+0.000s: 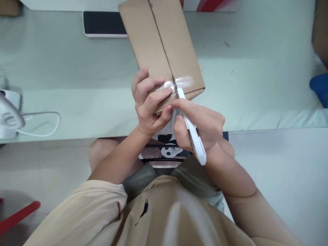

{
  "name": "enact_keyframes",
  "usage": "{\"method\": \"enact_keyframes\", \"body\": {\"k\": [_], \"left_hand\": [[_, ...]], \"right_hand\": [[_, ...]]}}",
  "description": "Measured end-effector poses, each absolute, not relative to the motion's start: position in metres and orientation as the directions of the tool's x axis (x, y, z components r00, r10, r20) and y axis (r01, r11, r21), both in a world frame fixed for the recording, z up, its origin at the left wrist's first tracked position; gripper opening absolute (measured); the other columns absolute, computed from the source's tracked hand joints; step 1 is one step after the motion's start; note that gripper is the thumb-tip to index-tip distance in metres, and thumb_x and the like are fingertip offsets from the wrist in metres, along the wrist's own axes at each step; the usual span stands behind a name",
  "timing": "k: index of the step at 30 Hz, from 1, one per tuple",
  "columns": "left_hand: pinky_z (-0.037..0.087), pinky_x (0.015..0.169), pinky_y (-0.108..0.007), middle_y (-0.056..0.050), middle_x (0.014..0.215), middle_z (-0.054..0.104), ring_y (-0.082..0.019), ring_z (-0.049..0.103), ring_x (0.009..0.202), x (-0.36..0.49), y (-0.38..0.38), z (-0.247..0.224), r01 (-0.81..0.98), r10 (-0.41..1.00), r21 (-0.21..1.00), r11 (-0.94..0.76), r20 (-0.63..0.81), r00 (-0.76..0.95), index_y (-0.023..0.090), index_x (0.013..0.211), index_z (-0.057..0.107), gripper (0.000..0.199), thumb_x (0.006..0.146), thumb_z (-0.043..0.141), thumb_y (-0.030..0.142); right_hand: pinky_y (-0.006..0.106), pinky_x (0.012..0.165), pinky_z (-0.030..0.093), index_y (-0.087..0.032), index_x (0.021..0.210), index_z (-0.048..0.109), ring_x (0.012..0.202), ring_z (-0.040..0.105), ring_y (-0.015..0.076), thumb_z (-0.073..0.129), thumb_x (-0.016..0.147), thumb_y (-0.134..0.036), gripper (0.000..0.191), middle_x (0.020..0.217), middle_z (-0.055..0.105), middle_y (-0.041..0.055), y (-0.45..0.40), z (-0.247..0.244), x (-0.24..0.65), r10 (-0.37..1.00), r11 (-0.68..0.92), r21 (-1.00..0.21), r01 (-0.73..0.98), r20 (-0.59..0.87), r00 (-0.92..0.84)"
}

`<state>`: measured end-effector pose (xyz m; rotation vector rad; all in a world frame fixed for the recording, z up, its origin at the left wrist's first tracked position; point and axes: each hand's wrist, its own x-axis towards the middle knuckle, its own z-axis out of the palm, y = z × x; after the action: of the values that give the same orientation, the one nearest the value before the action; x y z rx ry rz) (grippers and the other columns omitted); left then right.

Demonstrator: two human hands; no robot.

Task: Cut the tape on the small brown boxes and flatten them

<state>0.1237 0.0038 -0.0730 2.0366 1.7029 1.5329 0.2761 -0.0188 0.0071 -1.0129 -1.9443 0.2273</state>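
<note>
A brown cardboard box reaches from the top centre down to my hands, tilted, with a long seam along its upper face. Clear tape crosses the seam at the near end. My left hand grips the near left corner of the box, fingers on top and thumb at the near edge. In my right hand is a white utility knife, its tip end at the seam by the tape. The blade itself is hard to make out.
Behind the box on the pale green table lies a dark flat object with a white edge. A white device and cable are at left, a blue object at right.
</note>
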Motion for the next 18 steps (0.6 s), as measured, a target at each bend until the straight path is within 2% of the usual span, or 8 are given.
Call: {"method": "enact_keyframes", "body": {"k": [2,4,8,11,14,18], "left_hand": [[0.023,0.134,-0.052,-0.004,0.122,0.07,-0.024,0.044,0.148,0.122,0.004,-0.073,0.723,0.831,0.619,-0.307,0.545,-0.113,0.027,0.092,0.065,0.08,0.086,0.017,0.091],[0.024,0.133,-0.051,-0.003,0.121,0.07,-0.023,0.044,0.149,0.122,0.005,-0.073,0.737,0.834,0.612,-0.286,0.538,-0.122,0.029,0.092,0.065,0.081,0.085,0.016,0.092],[0.029,0.13,-0.052,-0.004,0.113,0.071,-0.024,0.051,0.142,0.122,0.005,-0.069,0.723,0.781,0.596,-0.35,0.611,-0.126,0.031,0.093,0.065,0.072,0.088,0.022,0.089],[0.037,0.125,-0.053,-0.003,0.11,0.071,-0.023,0.058,0.133,0.123,0.005,-0.066,0.717,0.694,0.537,-0.445,0.712,-0.102,0.032,0.096,0.065,0.058,0.094,0.03,0.079],[0.034,0.127,-0.052,-0.003,0.114,0.07,-0.022,0.055,0.135,0.122,0.004,-0.066,0.669,0.688,0.551,-0.499,0.721,-0.082,0.033,0.098,0.064,0.052,0.095,0.035,0.075],[0.032,0.129,-0.052,-0.004,0.114,0.071,-0.025,0.051,0.14,0.119,0.004,-0.067,0.668,0.75,0.6,-0.44,0.655,-0.095,0.035,0.097,0.065,0.059,0.09,0.031,0.083]], "right_hand": [[0.027,0.054,0.05,-0.02,0.093,0.076,0.051,0.058,0.0117,0.05,0.089,-0.015,0.027,0.061,0.069,-0.0022,-0.02,0.006,0.277,0.73,0.645,-0.509,0.57,0.632,-0.261],[0.027,0.054,0.052,-0.024,0.095,0.077,0.051,0.059,0.0121,0.052,0.088,-0.015,0.028,0.062,0.07,-0.0022,-0.023,0.008,0.282,0.738,0.634,-0.481,0.605,0.611,-0.287],[0.029,0.056,0.055,-0.022,0.101,0.076,0.054,0.063,0.0143,0.057,0.086,-0.014,0.026,0.063,0.07,-0.0008,-0.032,0.017,0.294,0.734,0.652,-0.451,0.61,0.577,-0.358],[0.029,0.055,0.055,-0.023,0.101,0.075,0.053,0.063,0.0141,0.055,0.087,-0.013,0.026,0.062,0.069,-0.0018,-0.036,0.024,0.299,0.753,0.635,-0.461,0.619,0.547,-0.365],[0.029,0.054,0.054,-0.025,0.099,0.073,0.052,0.063,0.014,0.054,0.087,-0.013,0.026,0.062,0.068,-0.0022,-0.038,0.025,0.299,0.783,0.605,-0.492,0.626,0.512,-0.354],[0.03,0.048,0.05,-0.025,0.095,0.071,0.046,0.057,0.0133,0.053,0.086,-0.015,0.023,0.058,0.064,-0.003,-0.037,0.019,0.295,0.745,0.637,-0.516,0.573,0.604,-0.284]]}}
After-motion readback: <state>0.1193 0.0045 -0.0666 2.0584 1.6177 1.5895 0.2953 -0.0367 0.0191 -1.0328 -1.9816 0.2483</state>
